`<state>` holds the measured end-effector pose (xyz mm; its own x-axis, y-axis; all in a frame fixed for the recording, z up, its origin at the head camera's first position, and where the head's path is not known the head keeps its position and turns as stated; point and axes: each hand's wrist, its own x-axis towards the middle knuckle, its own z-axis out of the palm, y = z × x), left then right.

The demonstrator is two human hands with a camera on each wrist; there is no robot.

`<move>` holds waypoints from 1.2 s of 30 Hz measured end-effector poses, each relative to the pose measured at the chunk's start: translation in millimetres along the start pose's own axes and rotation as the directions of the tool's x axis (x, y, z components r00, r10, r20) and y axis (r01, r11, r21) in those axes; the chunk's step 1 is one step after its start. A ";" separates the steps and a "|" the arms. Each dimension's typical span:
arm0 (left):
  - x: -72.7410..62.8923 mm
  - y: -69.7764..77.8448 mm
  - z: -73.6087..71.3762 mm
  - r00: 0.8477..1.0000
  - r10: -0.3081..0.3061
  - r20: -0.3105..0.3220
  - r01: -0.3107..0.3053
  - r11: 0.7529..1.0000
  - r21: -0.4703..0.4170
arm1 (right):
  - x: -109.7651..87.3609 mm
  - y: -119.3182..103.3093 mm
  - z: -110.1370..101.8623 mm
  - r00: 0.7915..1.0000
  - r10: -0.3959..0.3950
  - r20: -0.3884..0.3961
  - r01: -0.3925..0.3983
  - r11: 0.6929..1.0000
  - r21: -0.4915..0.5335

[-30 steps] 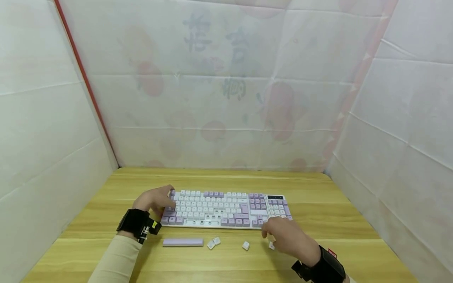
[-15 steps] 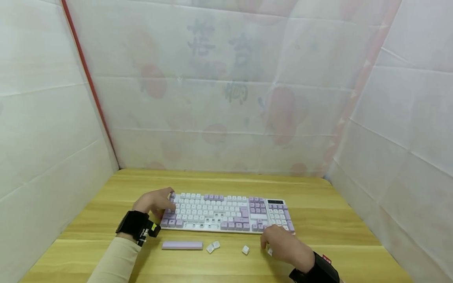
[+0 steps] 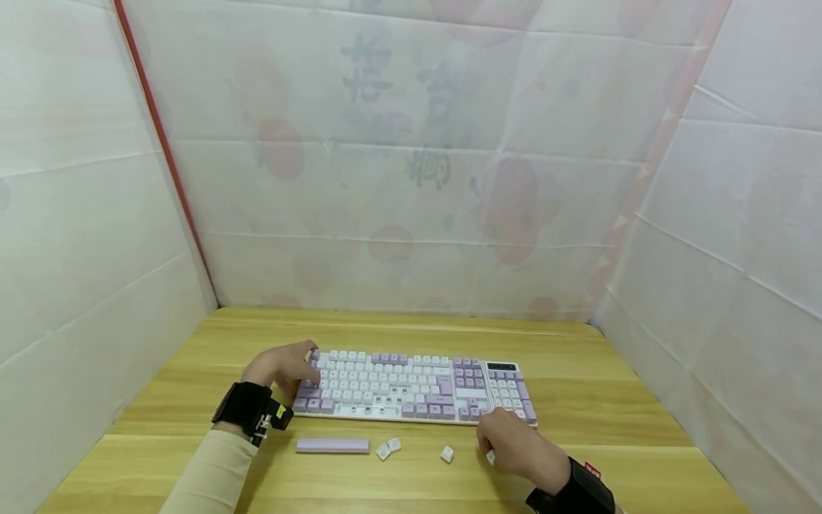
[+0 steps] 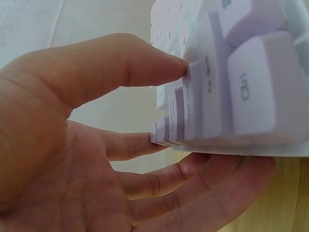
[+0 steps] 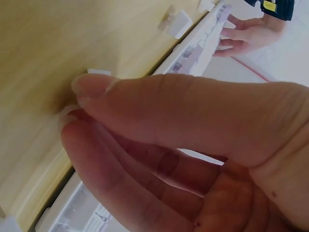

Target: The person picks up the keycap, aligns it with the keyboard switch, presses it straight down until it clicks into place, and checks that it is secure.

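Note:
A white and lilac keyboard (image 3: 398,382) lies on the table, some key positions along its lower rows bare of caps. My left hand (image 3: 285,365) grips its left end. In the left wrist view my thumb presses the side keys by the Ctrl key (image 4: 253,89), with fingers along and under the edge. My right hand (image 3: 514,442) is low over the table before the numpad, thumb and fingertips drawn close together. A white keycap (image 3: 491,457) shows at those fingertips, partly hidden behind the thumb in the right wrist view; I cannot tell whether it is pinched.
In front of the keyboard lie a long lilac spacebar (image 3: 332,446), a pair of white keycaps (image 3: 388,448) touching or nearly so, and a single white keycap (image 3: 447,454). Pale cloth walls (image 3: 411,214) close off the table's back and sides.
My right hand has lowered slightly toward me, and its fingers have drawn closer round the keycap. The left hand keeps its grip. The head view has tilted a little.

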<state>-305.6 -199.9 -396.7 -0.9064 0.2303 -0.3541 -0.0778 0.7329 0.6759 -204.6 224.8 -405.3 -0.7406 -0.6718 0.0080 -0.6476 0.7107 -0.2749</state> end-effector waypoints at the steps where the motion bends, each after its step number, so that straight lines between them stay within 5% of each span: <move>1: 0.0 0.0 0.1 1.000 0.002 0.003 -0.002 1.000 0.001 | 0.0 0.5 0.4 1.000 -0.004 -0.008 0.004 1.000 -0.006; 17: 0.5 0.1 0.4 1.000 -0.002 0.002 0.002 1.000 -0.005 | 5.5 -3.3 -6.0 0.997 0.074 -0.028 -0.074 0.997 0.003; 27: 0.1 -0.3 -0.1 1.000 -0.005 0.008 0.005 1.000 -0.010 | 7.5 -0.9 -3.4 0.993 -0.012 -0.117 0.007 0.999 -0.047; 36: -0.8 2.5 0.2 1.000 -0.012 0.013 0.013 1.000 -0.017 | 9.0 -5.8 -7.6 0.994 0.040 -0.098 -0.039 0.999 0.008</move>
<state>-305.0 -198.1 -394.9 -0.9000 0.2295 -0.3706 -0.0962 0.7247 0.6823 -208.9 216.1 -396.3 -0.7799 -0.6193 0.0909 -0.6165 0.7350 -0.2823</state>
